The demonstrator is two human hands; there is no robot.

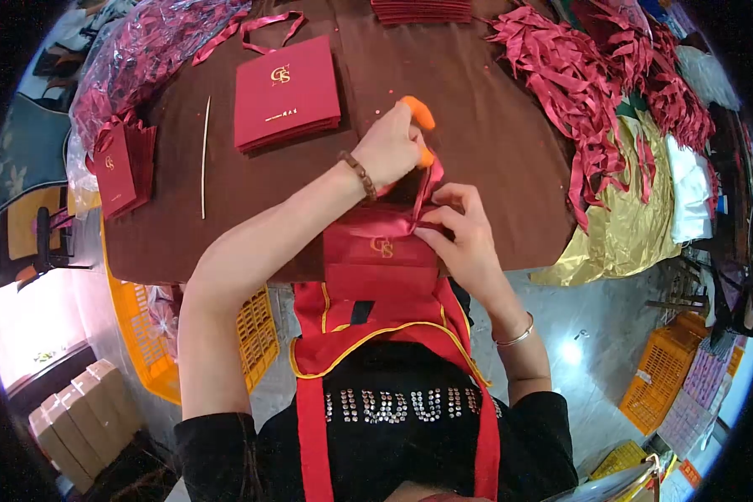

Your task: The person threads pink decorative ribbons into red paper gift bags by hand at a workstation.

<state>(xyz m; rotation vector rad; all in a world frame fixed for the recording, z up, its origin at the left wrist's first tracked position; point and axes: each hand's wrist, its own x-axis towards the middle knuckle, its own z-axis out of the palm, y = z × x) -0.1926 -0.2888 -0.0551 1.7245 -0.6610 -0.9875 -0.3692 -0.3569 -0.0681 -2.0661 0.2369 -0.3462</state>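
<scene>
A dark red paper gift bag (382,272) with a gold logo lies at the table's near edge, in front of my body. Shiny red ribbon (387,226) runs across its top and rises in a strand on the right. My left hand (389,149), with orange covers on two fingertips and a beaded bracelet at the wrist, is closed on the raised ribbon above the bag. My right hand (463,238) pinches the ribbon low down, at the bag's upper right edge. The left fingers partly hide the ribbon's upper end.
A stack of red bags (289,96) lies beyond my left forearm, with a thin pale stick (206,159) beside it. More bags (124,167) stand at the left edge. Ribbon piles (565,92) and gold wrapping (623,226) cover the right side. An orange crate (146,351) sits below.
</scene>
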